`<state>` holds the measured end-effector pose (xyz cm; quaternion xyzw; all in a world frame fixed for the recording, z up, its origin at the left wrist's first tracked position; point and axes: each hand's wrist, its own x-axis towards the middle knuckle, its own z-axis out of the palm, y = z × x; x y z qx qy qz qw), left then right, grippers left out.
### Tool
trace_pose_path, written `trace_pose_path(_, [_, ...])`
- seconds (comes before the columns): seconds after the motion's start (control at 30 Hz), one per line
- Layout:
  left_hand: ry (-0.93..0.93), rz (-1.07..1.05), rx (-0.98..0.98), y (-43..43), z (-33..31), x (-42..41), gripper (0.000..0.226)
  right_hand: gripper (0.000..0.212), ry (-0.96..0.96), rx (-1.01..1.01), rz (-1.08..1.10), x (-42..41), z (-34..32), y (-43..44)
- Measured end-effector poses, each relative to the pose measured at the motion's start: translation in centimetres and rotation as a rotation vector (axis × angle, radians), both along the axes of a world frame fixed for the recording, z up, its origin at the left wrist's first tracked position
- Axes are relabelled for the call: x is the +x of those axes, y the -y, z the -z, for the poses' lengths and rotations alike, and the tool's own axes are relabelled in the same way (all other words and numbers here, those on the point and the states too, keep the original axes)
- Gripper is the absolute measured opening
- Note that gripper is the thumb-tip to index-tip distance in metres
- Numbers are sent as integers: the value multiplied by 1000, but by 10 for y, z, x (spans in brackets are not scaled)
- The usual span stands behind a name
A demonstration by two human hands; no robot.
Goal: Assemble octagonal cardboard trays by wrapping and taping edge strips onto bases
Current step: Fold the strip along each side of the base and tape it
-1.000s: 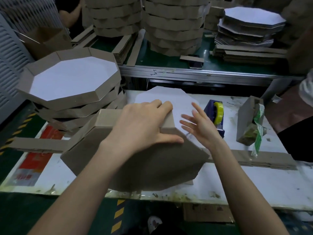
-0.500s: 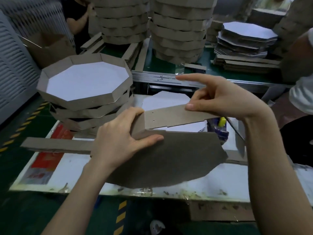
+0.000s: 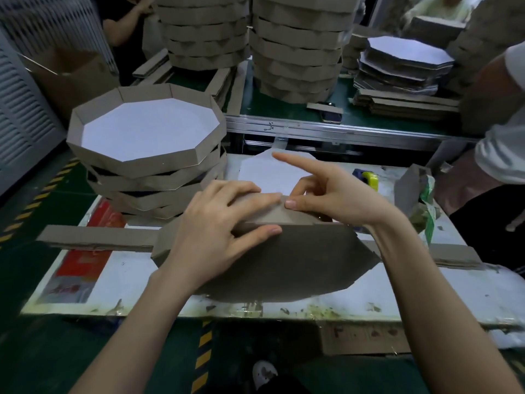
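A brown octagonal cardboard base [image 3: 287, 265] stands tilted on the white table [image 3: 136, 277], its underside toward me. A brown edge strip [image 3: 272, 214] runs along its upper edge. My left hand [image 3: 216, 234] grips the base and strip together, thumb on the near face and fingers over the top. My right hand [image 3: 329, 194] pinches the strip with thumb and curled fingers just right of the left hand, its index finger pointing straight out. A white octagonal sheet [image 3: 267, 174] lies flat behind the hands.
A stack of finished trays [image 3: 147, 146] stands at the left. Loose cardboard strips [image 3: 96, 240] lie across the table. A blue and yellow tape dispenser [image 3: 368, 177] and a cardboard scrap [image 3: 412, 191] sit right. Tall tray stacks [image 3: 295, 46] fill the back bench. Another person's arm [image 3: 500, 132] is at the right.
My right hand has come down from holding the strip end raised and now pinches it on the base's top edge. The left hand has shifted along the edge. The camera has tilted down.
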<state>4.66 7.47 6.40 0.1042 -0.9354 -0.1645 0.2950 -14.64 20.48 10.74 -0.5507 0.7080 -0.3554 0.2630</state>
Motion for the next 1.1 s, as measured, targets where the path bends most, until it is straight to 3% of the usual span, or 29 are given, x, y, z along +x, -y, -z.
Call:
trace_pose_path(0.3, [-29,8,15,1,0,-1,52,67,19,-76,68,4,-21,-6])
trace_pose_path(0.57, [-25,80,-24,1,-3,-6,33,74,54,-55,126,6,-9,-10])
trace_pose_path(0.63, [-36,80,58,2,-6,-9,31,62,-51,-119,297,9,-7,-6])
trace_pose_path(0.7, [-30,61,136,2,-9,-11,29,29,-197,-304,524,16,-6,-2])
trace_pose_path(0.73, [-20,57,161,2,-11,-11,28,16,-160,-412,601,20,-8,-3])
trace_pose_path(0.8, [1,62,170,2,-11,-12,30,17,73,-519,626,31,-11,-8])
trace_pose_path(0.9, [-34,53,203,1,-10,-11,35,23,477,-443,499,56,-9,-13])
trace_pose_path(1.1, [-26,92,246,1,-6,-6,58,22,654,-387,579,89,9,-14])
